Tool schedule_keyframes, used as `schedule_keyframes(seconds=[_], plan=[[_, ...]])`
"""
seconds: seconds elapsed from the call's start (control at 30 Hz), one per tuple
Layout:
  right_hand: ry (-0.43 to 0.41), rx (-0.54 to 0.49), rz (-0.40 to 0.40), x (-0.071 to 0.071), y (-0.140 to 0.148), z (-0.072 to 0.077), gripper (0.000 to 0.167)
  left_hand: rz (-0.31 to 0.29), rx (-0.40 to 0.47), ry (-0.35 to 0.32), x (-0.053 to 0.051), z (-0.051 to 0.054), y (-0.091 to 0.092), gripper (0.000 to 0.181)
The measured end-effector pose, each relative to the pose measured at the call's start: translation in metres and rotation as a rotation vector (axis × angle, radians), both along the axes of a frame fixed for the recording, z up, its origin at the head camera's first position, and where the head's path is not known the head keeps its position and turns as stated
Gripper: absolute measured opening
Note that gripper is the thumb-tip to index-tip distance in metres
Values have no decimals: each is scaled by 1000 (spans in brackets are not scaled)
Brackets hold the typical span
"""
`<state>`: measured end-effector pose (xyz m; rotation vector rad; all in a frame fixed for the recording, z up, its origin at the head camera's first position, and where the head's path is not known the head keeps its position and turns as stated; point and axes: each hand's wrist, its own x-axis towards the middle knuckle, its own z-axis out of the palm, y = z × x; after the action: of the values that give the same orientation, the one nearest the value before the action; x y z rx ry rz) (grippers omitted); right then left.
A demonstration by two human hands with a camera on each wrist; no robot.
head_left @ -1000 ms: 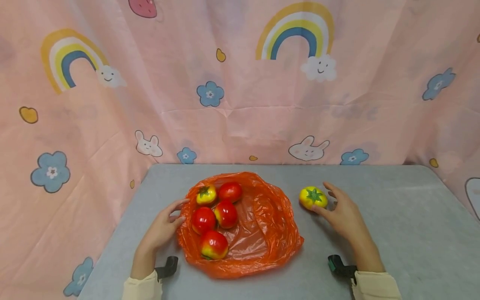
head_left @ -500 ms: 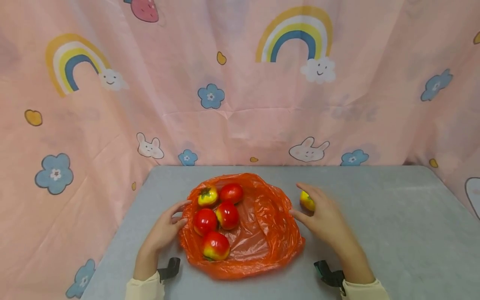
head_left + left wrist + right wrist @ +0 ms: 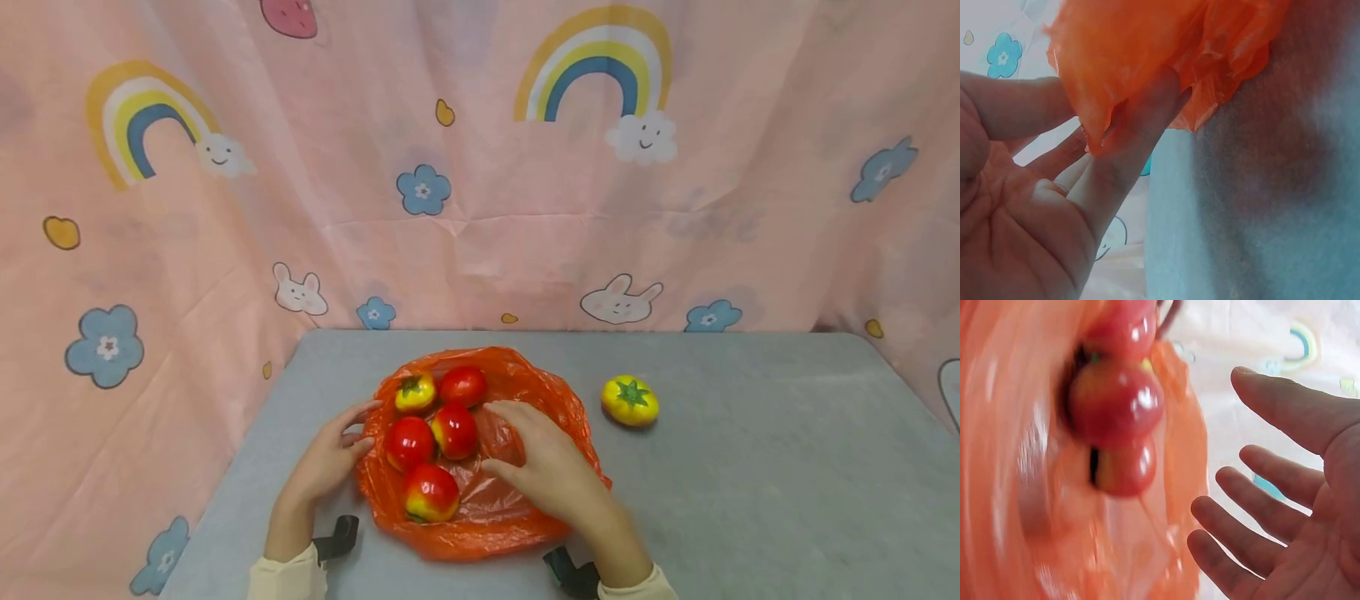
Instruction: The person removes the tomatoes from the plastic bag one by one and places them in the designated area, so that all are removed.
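Observation:
An orange plastic bag (image 3: 450,543) lies spread on the table with several red and yellow fruits (image 3: 455,430) on its left half. My left hand (image 3: 325,462) is at the bag's left edge, fingers apart; the left wrist view shows the orange film (image 3: 1129,56) against the fingers of that hand (image 3: 1029,212). Over the right half of the bag is my right hand (image 3: 555,471), empty, thumb and fingers spread toward the fruits. In the right wrist view this hand (image 3: 1291,506) is beside red fruits (image 3: 1116,403), not touching them.
A yellow fruit with a green star-shaped top (image 3: 630,401) stands on the grey table (image 3: 772,467), right of the bag. Behind the table hangs a pink patterned cloth (image 3: 517,183). Black mounts (image 3: 339,538) are at both wrists.
My right hand has moved left, away from the yellow fruit and over the bag. That fruit stays on the table. My left hand has hardly moved.

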<state>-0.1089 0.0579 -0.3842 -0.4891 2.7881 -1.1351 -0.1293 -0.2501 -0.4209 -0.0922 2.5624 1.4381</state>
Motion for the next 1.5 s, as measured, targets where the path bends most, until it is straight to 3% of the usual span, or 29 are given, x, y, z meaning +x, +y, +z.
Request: schedule_keyframes(seconds=[0.23,0.43,0.67,1.1,1.5], plan=[[-56,-11,153,5,-24,-9,63,-2,-9,5,-1,-1,2,55],[-124,-17,236,7,-36,-17,54,-1,-3,-2,0,0,3,55],[-154,80,344,12,-48,-28,49,-15,-1,1,1,0,4,55],[-154,56,204,2,-41,-37,57,-18,1,10,-1,-1,3,55],[-151,31,102,-10,-7,-32,62,-7,1,6,1,0,4,55]])
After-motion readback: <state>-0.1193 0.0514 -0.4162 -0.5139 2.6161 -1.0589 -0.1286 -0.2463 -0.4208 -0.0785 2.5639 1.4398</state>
